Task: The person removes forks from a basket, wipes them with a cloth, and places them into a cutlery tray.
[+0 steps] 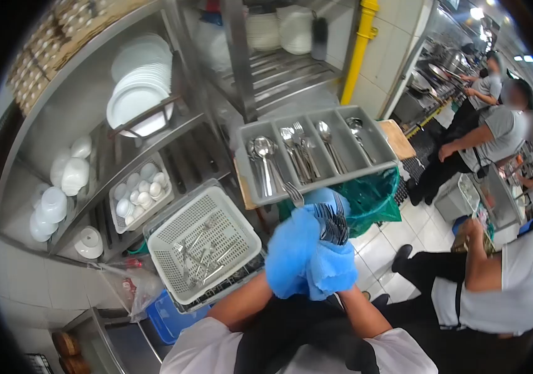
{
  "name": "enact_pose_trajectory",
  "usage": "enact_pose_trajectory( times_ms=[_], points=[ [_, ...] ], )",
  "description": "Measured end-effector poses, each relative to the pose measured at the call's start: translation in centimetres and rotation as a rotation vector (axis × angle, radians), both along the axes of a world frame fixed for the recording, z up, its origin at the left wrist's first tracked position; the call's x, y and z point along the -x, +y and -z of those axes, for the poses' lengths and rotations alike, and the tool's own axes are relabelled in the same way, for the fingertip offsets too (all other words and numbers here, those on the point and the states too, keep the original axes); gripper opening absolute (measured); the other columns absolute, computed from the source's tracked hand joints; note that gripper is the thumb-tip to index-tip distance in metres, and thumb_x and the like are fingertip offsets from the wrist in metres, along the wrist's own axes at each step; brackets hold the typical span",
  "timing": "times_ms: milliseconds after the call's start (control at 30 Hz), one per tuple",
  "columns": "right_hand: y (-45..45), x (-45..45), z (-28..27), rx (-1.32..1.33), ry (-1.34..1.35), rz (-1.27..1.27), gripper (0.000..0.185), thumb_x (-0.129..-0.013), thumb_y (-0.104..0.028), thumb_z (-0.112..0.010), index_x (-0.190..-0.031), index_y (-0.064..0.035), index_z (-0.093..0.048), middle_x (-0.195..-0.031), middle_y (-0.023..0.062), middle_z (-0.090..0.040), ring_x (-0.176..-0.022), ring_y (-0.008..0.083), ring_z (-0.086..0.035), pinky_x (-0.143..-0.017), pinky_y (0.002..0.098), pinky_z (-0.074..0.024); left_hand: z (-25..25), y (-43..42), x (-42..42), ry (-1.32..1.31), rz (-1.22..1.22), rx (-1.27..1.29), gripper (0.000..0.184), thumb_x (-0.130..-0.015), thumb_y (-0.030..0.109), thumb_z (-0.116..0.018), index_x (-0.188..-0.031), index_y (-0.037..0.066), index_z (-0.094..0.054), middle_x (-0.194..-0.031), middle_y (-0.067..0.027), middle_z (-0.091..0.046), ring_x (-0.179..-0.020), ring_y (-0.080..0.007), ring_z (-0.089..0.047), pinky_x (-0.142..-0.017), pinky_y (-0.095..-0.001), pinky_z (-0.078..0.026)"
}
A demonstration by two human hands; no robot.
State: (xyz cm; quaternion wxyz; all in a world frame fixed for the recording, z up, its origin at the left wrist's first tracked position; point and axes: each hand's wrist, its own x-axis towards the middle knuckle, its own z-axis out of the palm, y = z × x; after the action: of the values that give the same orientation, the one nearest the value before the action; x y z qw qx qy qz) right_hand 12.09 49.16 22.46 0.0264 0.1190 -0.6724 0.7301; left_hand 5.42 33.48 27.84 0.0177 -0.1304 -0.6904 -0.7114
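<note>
Forks (332,225): bunched in front of the chest, tines up, wrapped low in blue cloth (288,252); just in front of the grey tray.
Lone fork (293,195): apart from the bunch, tilted to the left at the cloth's upper edge, near the tray's front wall.
Step in hand: holding cutlery within cloth, by the look of it; rubbing or plain gripping, cannot tell.
Handling: likely to call for a firm hold low on the bunch, with tines kept clear of the cloth.
Left forearm (248,300): angled up and inward, ending in the cloth; fingers covered, cannot tell whether closed.
Right forearm (364,316): angled up and inward, wrist close to the left; fingers covered too, cannot tell.
Tray (355,174): split in four, with spoons in the leftmost, forks in the second.
Basket (240,233): left of the cloth, holding scattered cutlery (207,260).
</note>
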Motion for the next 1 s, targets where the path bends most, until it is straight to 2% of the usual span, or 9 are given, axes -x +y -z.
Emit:
enact_pose_trajectory(
  times_ms=[67,200,300,333,433,500,533,733,1000],
  points=[
    [0.9,-0.6,0.6,0.284,-0.269,-0.063,0.035,-0.089,-0.015,-0.066,-0.122,-0.0037,-0.061,-0.111,0.0078,-0.066,-0.096,0.0173,-0.066,-0.081,0.0296,-0.0546,-0.2,0.7,1.8,0.109,-0.041,0.299,0.026,-0.098,0.027,-0.054,-0.1,0.002,-0.056,-0.091,-0.0078,-0.061,-0.08,-0.0168,-0.059,-0.075,-0.0321,-0.053],
    [2.5,0.1,1.0,0.044,0.176,0.017,0.034,-0.095,-0.015,-0.06,-0.127,-0.004,-0.056,-0.112,0.0082,-0.064,-0.096,0.0193,-0.066,-0.083,0.0305,-0.0556,0.2,4.4,0.2,0.27,-0.022,0.577,0.026,-0.098,0.027,-0.054,-0.1,0.002,-0.057,-0.091,-0.0077,-0.061,-0.08,-0.0168,-0.059,-0.075,-0.0322,-0.053],
    [3.5,0.1,1.4,0.09,-0.025,0.204,0.034,-0.092,-0.016,-0.064,-0.124,-0.0066,-0.059,-0.106,0.0082,-0.065,-0.091,0.0197,-0.066,-0.08,0.0296,-0.0559,0.2,5.9,1.3,0.342,0.007,0.631,0.026,-0.098,0.027,-0.054,-0.1,0.002,-0.057,-0.091,-0.0076,-0.061,-0.08,-0.0168,-0.059,-0.075,-0.0322,-0.053],
    [3.8,-0.5,1.0,0.288,-0.185,0.184,0.036,-0.09,-0.017,-0.066,-0.123,-0.0065,-0.059,-0.104,0.0081,-0.066,-0.09,0.02,-0.066,-0.079,0.0302,-0.0557,0.1,5.8,3.1,0.331,0.025,0.647,0.026,-0.098,0.027,-0.054,-0.1,0.001,-0.057,-0.091,-0.0076,-0.061,-0.08,-0.0168,-0.059,-0.075,-0.0322,-0.053],
    [5.3,-0.4,-3.7,-1.004,0.106,0.327,0.03,-0.094,-0.01,-0.058,-0.124,-0.0044,-0.062,-0.111,0.0087,-0.067,-0.098,0.0189,-0.064,-0.084,0.0319,-0.0527,1.2,4.6,8.3,0.151,0.18,0.517,0.026,-0.098,0.027,-0.054,-0.099,0.001,-0.057,-0.091,-0.0075,-0.061,-0.08,-0.0168,-0.059,-0.075,-0.0323,-0.053],
    [5.6,0.1,-4.4,-0.507,-0.209,0.295,0.029,-0.094,-0.012,-0.059,-0.122,-0.0062,-0.063,-0.109,0.0098,-0.067,-0.101,0.0223,-0.064,-0.089,0.035,-0.0515,1.7,5.3,7.9,0.018,0.297,0.331,0.026,-0.098,0.027,-0.054,-0.099,0.001,-0.057,-0.091,-0.0075,-0.061,-0.08,-0.0169,-0.059,-0.075,-0.0323,-0.053],
    [6.3,0.2,-0.3,-0.737,0.247,0.487,0.027,-0.093,-0.012,-0.061,-0.119,-0.0049,-0.064,-0.106,0.0106,-0.067,-0.1,0.0238,-0.064,-0.089,0.0368,-0.0511,2.0,5.9,6.7,-0.021,0.314,0.258,0.026,-0.098,0.027,-0.054,-0.099,0.001,-0.057,-0.091,-0.0075,-0.061,-0.08,-0.0169,-0.059,-0.075,-0.0323,-0.053],
    [7.2,-1.5,3.1,-0.504,0.153,0.345,0.031,-0.093,-0.013,-0.061,-0.122,-0.005,-0.061,-0.112,0.0114,-0.065,-0.102,0.0244,-0.063,-0.091,0.036,-0.0503,1.7,10.0,2.9,0.0,0.118,0.17,0.027,-0.098,0.027,-0.055,-0.099,0.001,-0.057,-0.091,-0.0073,-0.061,-0.08,-0.0169,-0.059,-0.075,-0.0324,-0.053],
    [6.3,-1.7,0.7,-0.408,0.063,0.288,0.035,-0.092,-0.014,-0.062,-0.126,-0.0047,-0.058,-0.118,0.012,-0.063,-0.105,0.0244,-0.062,-0.094,0.0358,-0.0494,-0.6,8.8,1.7,-0.063,0.114,0.034,0.027,-0.097,0.027,-0.055,-0.098,0.001,-0.057,-0.09,-0.0071,-0.061,-0.08,-0.017,-0.059,-0.075,-0.0324,-0.053]
  ],
)
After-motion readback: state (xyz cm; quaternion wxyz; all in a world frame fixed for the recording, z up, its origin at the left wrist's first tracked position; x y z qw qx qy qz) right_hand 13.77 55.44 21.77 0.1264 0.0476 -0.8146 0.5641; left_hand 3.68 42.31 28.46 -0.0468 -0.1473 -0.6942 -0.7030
